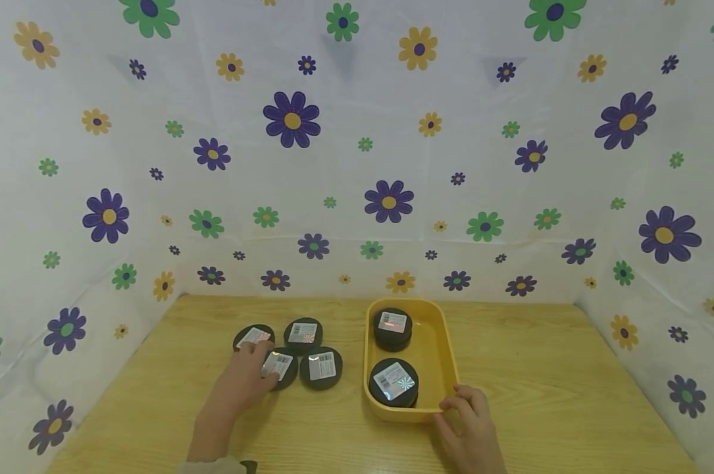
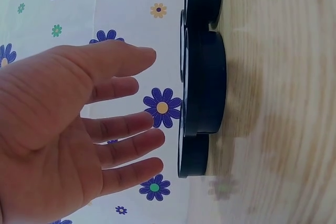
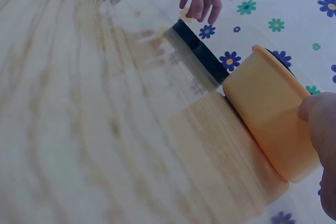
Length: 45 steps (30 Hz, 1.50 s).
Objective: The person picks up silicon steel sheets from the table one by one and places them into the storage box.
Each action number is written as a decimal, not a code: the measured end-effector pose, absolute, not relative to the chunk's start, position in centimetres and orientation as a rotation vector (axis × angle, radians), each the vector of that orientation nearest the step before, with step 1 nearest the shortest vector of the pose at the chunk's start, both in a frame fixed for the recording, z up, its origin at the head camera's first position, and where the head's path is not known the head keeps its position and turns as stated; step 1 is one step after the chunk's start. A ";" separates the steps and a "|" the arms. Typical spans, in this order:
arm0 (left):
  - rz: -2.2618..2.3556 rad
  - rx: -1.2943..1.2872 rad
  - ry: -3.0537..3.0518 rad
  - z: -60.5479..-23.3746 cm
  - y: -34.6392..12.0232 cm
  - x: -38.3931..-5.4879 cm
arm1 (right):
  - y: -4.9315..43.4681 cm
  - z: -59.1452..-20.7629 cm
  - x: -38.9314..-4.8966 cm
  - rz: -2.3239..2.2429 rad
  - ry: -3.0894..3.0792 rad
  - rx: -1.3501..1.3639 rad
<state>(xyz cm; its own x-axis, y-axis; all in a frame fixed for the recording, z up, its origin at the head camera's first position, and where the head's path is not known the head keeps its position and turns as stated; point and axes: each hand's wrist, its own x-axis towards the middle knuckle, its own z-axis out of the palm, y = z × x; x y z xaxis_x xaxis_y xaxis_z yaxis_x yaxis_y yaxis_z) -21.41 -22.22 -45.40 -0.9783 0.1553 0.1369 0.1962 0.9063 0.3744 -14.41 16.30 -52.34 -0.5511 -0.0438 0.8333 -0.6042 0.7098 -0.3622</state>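
Hands at work over a wooden table (image 1: 528, 362) before a flowered cloth (image 1: 357, 158), as I follow it from my distant station. At left, four labelled black discs lie in a loose cluster: the far left disc (image 1: 251, 336), the far right disc (image 1: 303, 334), the near left disc (image 1: 281, 363) and the near right disc (image 1: 322, 367). At centre, a yellow tray (image 1: 433, 355) carries more of them along its left side, in a far stack (image 1: 392, 324) and a near stack (image 1: 394, 382). The left hand (image 1: 241, 382) hangs above the left end of the cluster; the left wrist view shows me its fingers extended and parted, grasping nothing and apart from the discs. The right hand (image 1: 470, 428) grips the tray's rim at the near right corner, with fingers bent over it.

I judge the step in hand to be the approach to another disc while the tray is steadied. Which of the two left discs is meant, I cannot tell. The next move, in my reading, calls for lowering the left hand until thumb and fingers straddle one rim, then pinching without nudging its neighbours; the tray's right side offers bare floor.
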 end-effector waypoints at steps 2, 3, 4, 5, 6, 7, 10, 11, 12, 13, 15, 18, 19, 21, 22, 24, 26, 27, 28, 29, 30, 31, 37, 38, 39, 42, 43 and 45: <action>-0.597 -0.272 -2.970 -45.5 -22.2 -21.4 | 16.3 -52.3 -14.3 0.797 -2.075 0.466; -0.597 -0.271 -2.972 -45.5 -22.2 -21.4 | 16.2 -52.3 -14.3 0.788 -2.096 0.447; -0.599 -0.269 -2.974 -45.5 -22.2 -21.4 | 16.2 -52.2 -14.2 0.776 -2.116 0.428; -0.596 -0.267 -2.974 -45.5 -22.2 -21.4 | 16.2 -52.2 -14.2 0.771 -2.124 0.412; -0.595 -0.265 -2.976 -45.5 -22.2 -21.4 | 16.1 -52.2 -14.1 0.766 -2.131 0.399; -0.594 -0.264 -2.979 -45.5 -22.2 -21.4 | 16.1 -52.2 -14.1 0.765 -2.137 0.391; -0.589 -0.257 -2.993 -45.5 -22.2 -21.3 | 16.1 -52.2 -14.1 0.769 -2.142 0.378; -0.587 -0.256 -2.999 -45.5 -22.2 -21.4 | 16.1 -52.2 -14.1 0.769 -2.142 0.376; -0.584 -0.254 -3.005 -45.6 -22.2 -21.4 | 16.1 -52.2 -14.0 0.772 -2.141 0.378; -0.582 -0.251 -3.012 -45.6 -22.2 -21.4 | 16.1 -52.3 -14.0 0.776 -2.135 0.385; -0.575 -0.248 -3.028 -45.7 -22.1 -21.4 | 16.2 -52.3 -14.0 0.774 -2.132 0.387; -0.582 -0.231 -3.048 -45.9 -22.0 -21.4 | 16.3 -52.3 -14.0 0.780 -2.133 0.390; -0.584 -0.227 -3.052 -46.0 -22.0 -21.5 | 16.3 -52.2 -14.0 0.781 -2.134 0.389; -0.591 -0.217 -3.052 -46.1 -21.9 -21.5 | 16.3 -52.2 -14.0 0.781 -2.144 0.380; -0.595 -0.215 -3.050 -46.2 -21.9 -21.6 | 16.3 -52.1 -14.0 0.783 -2.148 0.379; -0.589 -0.224 -3.040 -46.5 -21.9 -21.8 | 16.3 -52.1 -14.0 0.789 -2.149 0.383; -0.587 -0.232 -3.032 -46.7 -21.9 -21.9 | 16.3 -52.1 -14.0 0.789 -2.145 0.389; -0.581 -0.240 -3.029 -46.8 -21.9 -22.0 | 16.3 -52.1 -14.1 0.792 -2.143 0.392; -0.580 -0.244 -3.027 -46.9 -21.8 -22.1 | 16.3 -52.1 -14.1 0.792 -2.143 0.393; -0.575 -0.246 -3.025 -46.9 -21.8 -22.1 | 16.3 -52.1 -14.1 0.791 -2.141 0.394; -0.574 -0.245 -3.026 -46.9 -21.8 -22.1 | 16.3 -52.2 -14.1 0.792 -2.145 0.392; -0.571 -0.241 -3.027 -46.9 -21.7 -22.1 | 16.2 -52.2 -14.1 0.791 -2.144 0.393; -0.529 -0.191 -3.038 -46.8 -21.3 -22.2 | 16.1 -52.1 -14.1 0.793 -2.126 0.414; -0.518 -0.187 -3.037 -46.8 -21.2 -22.2 | 16.2 -52.1 -14.1 0.791 -2.123 0.416; -0.514 -0.187 -3.033 -46.9 -21.1 -22.2 | 16.2 -52.1 -14.2 0.792 -2.114 0.419; -0.492 -0.189 -3.019 -47.0 -20.9 -22.2 | 16.2 -52.0 -14.1 0.809 -2.096 0.433; -0.492 -0.187 -3.016 -47.1 -20.8 -22.2 | 16.1 -52.0 -14.0 0.811 -2.097 0.432; -0.493 -0.177 -3.016 -47.2 -20.7 -22.2 | 16.1 -52.0 -13.9 0.822 -2.102 0.429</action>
<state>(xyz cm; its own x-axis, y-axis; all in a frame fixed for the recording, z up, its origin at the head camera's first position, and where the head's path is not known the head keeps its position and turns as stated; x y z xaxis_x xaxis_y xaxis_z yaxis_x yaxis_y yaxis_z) -22.17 -20.72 -47.20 -0.9902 0.1006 0.0973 0.1264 0.9415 0.3124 -13.92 16.11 -52.00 -0.6067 -0.0167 0.7948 -0.5515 0.7289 -0.4057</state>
